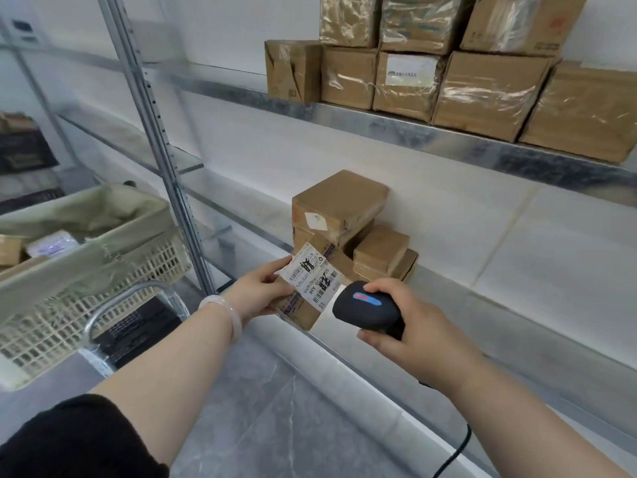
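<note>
Left hand (262, 288) around a brown taped parcel (303, 317) with white barcode label (312, 277), right hand (413, 326) around a black scanner (365, 305).

You face a metal shelf rack (161, 167) against a white wall (379, 167). Taped cardboard boxes (489, 91) fill its upper shelf. The floor (262, 415) is grey stone, evenly lit.

Just behind the fingers (270, 272) a small pile of brown boxes (344, 208) stands against the wall. High above the fingers, taped cartons (489, 94) fill the upper shelf (413, 131). To their left sits a lined basket (155, 263).
</note>
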`<move>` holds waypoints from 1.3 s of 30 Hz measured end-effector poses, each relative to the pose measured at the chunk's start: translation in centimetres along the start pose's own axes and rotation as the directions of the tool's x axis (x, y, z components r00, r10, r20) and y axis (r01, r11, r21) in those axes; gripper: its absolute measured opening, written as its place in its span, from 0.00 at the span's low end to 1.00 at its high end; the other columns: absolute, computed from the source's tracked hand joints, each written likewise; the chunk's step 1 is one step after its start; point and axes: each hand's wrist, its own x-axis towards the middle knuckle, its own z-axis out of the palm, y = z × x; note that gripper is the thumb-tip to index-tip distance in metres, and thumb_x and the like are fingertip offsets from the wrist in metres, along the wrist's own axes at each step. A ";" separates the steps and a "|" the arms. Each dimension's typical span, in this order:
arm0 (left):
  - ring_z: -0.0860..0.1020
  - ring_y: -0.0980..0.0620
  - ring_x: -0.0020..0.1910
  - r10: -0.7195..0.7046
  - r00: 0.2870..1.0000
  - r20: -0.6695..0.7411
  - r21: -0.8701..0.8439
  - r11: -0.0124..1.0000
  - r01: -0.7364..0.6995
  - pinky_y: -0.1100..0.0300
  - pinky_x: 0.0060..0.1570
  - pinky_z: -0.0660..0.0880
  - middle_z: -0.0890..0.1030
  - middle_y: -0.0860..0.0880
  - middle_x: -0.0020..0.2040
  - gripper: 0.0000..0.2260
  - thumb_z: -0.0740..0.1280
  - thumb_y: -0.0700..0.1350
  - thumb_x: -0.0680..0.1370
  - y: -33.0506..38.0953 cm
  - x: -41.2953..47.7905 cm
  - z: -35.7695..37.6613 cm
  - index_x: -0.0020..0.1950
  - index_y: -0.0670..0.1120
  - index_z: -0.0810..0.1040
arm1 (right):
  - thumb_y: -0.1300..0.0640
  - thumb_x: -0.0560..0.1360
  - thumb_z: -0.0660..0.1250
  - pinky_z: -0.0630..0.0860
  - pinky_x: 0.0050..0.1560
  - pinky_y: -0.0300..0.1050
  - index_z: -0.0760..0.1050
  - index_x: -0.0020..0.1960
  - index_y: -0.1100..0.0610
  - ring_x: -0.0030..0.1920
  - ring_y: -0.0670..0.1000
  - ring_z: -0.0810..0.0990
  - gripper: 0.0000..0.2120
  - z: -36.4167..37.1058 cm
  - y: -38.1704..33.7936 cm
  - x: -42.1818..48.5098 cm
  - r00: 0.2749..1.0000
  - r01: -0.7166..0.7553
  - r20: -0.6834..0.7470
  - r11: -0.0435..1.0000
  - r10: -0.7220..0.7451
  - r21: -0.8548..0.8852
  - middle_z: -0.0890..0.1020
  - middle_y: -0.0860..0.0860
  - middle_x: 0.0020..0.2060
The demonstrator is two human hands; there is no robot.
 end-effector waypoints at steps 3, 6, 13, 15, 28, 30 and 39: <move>0.83 0.49 0.58 -0.016 1.000 -0.010 -0.024 1.000 0.016 0.47 0.60 0.79 0.84 0.52 0.59 0.33 0.73 0.43 0.72 -0.8 -0.2 -2.1 0.75 0.58 0.69 | 0.43 0.71 0.73 0.76 0.50 0.39 0.63 0.59 0.32 0.48 0.34 0.76 0.24 0.2 -1.4 1.2 0.999 0.033 0.043 0.999 -0.032 -0.038 0.75 0.29 0.50; 0.82 0.46 0.60 -0.024 0.999 -0.027 -0.040 0.999 0.023 0.45 0.63 0.77 0.84 0.50 0.59 0.30 0.72 0.40 0.75 -1.5 -0.1 -4.3 0.75 0.56 0.69 | 0.42 0.70 0.73 0.77 0.52 0.43 0.62 0.59 0.32 0.50 0.39 0.77 0.25 0.3 -3.0 2.4 0.995 0.070 0.080 0.994 -0.062 -0.089 0.76 0.33 0.52; 0.81 0.43 0.62 -0.023 0.998 -0.054 -0.064 0.998 0.020 0.41 0.65 0.75 0.85 0.52 0.58 0.26 0.67 0.38 0.80 -3.4 1.1 -10.9 0.74 0.59 0.71 | 0.41 0.71 0.72 0.77 0.51 0.43 0.60 0.58 0.30 0.49 0.40 0.78 0.25 1.6 -8.4 5.6 0.984 0.125 0.145 0.976 -0.100 -0.178 0.78 0.34 0.51; 0.81 0.40 0.61 -0.019 0.998 -0.059 -0.061 0.998 0.015 0.40 0.65 0.75 0.85 0.48 0.58 0.25 0.67 0.37 0.80 -3.7 1.5 -13.0 0.72 0.61 0.73 | 0.41 0.71 0.72 0.77 0.51 0.42 0.59 0.57 0.30 0.48 0.39 0.78 0.25 2.3 -10.2 6.8 0.983 0.133 0.151 0.975 -0.107 -0.180 0.78 0.33 0.50; 0.81 0.49 0.53 -0.046 0.986 -0.163 -0.245 0.969 0.005 0.51 0.52 0.81 0.83 0.48 0.62 0.25 0.67 0.36 0.79 -6.1 2.9 -28.5 0.71 0.59 0.74 | 0.42 0.72 0.72 0.74 0.50 0.37 0.61 0.59 0.31 0.48 0.35 0.75 0.24 12.3 -19.7 18.3 0.966 0.198 0.198 0.967 -0.165 -0.159 0.74 0.28 0.47; 0.80 0.45 0.57 -0.063 0.981 -0.185 -0.292 0.956 0.006 0.39 0.64 0.75 0.83 0.48 0.62 0.25 0.68 0.37 0.78 -6.8 2.6 -30.6 0.70 0.60 0.75 | 0.44 0.71 0.73 0.74 0.52 0.39 0.61 0.57 0.28 0.50 0.35 0.75 0.25 15.0 -20.7 20.6 0.968 0.194 0.175 0.978 -0.179 -0.072 0.74 0.27 0.49; 0.84 0.52 0.52 -0.068 0.944 -0.322 -0.454 0.886 -0.091 0.48 0.51 0.82 0.86 0.53 0.56 0.18 0.63 0.40 0.83 -8.4 1.7 -37.0 0.65 0.62 0.75 | 0.55 0.73 0.74 0.76 0.44 0.38 0.67 0.58 0.35 0.42 0.37 0.78 0.24 27.4 -25.2 30.1 0.989 0.100 0.065 0.927 -0.132 0.361 0.77 0.35 0.52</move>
